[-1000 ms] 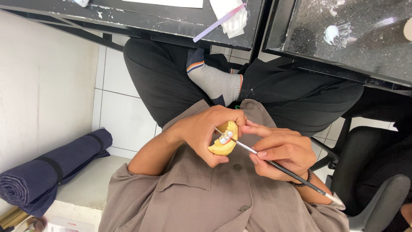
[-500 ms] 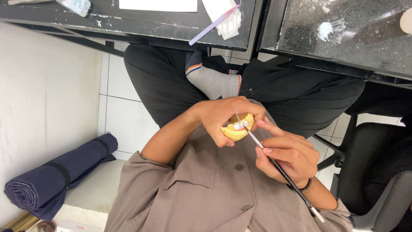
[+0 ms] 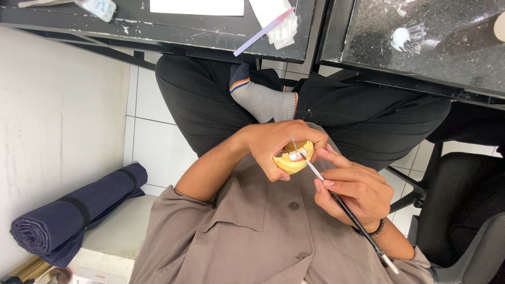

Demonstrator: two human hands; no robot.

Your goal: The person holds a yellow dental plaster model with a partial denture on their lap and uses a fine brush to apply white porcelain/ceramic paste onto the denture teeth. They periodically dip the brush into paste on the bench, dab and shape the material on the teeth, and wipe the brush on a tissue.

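Two dark desks (image 3: 158,26) run along the top of the view. Under them the person sits with black trousers (image 3: 210,105) crossed and a grey sock (image 3: 263,100) tucked up on the lap. A brown buttoned shirt (image 3: 252,231) fills the lower middle. A rolled navy mat (image 3: 73,210) lies on the floor at lower left, and a black chair (image 3: 473,210) stands at right. On the near desk, a lilac stick (image 3: 263,32) lies slanted across some white tissue.

The left hand (image 3: 273,144) is curled around a yellow cast (image 3: 289,164), a small jaw-shaped model held just above the shirt front, below the sock. The fingers wrap over its top and the thumb presses under it, a firm grasp. The open arch of the cast faces the right hand.

The right hand (image 3: 352,192) sits just beside the cast, lower and to the right, pinching a thin brush (image 3: 347,210) like a pen between thumb and first fingers. A dark bead bracelet (image 3: 376,230) circles that wrist.

The long axis of the brush runs diagonally, from its pale butt low at the right near the sleeve, up and left to the tip. The tip rests at the white teeth (image 3: 295,155) set in the cast; whether the bristles touch them is too fine to tell. The teeth lie up and left of the right fingertips, along the line of the brush, and right under the left fingertips. The left hand is therefore the nearer one.
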